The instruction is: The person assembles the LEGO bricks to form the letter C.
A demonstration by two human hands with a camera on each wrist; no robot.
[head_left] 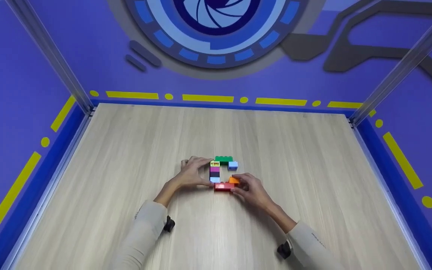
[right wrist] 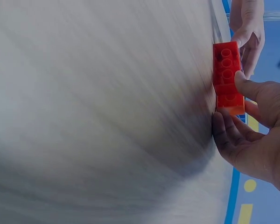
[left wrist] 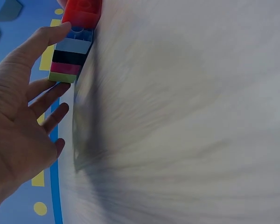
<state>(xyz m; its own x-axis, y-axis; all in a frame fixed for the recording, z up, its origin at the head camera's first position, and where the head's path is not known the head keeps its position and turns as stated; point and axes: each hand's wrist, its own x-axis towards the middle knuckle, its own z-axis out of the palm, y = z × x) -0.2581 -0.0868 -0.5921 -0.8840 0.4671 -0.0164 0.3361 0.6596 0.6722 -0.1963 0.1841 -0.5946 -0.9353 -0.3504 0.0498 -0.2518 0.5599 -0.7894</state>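
Toy building bricks are joined into a C-shaped figure in the middle of the table. Its left side is a row of yellow-green [head_left: 215, 164], magenta [head_left: 215, 169], black [head_left: 214, 174] and light-blue [head_left: 214, 180] bricks. My left hand [head_left: 192, 172] holds this row end to end, thumb by the light-blue end and fingertips at the yellow-green end. A red brick [head_left: 223, 186] runs along the near side, with an orange brick [head_left: 233, 180] at its right. My right hand [head_left: 253, 190] pinches this corner, thumb on the red brick [right wrist: 226, 70] and fingers at the orange one.
A green brick [head_left: 224, 160] forms the figure's far side, with another light-blue brick [head_left: 233, 165] at its right end. The wooden table [head_left: 144, 131] is bounded by blue-purple panels [head_left: 216, 84] at the back and sides. Dark devices [head_left: 169, 224] are worn at both sleeves.
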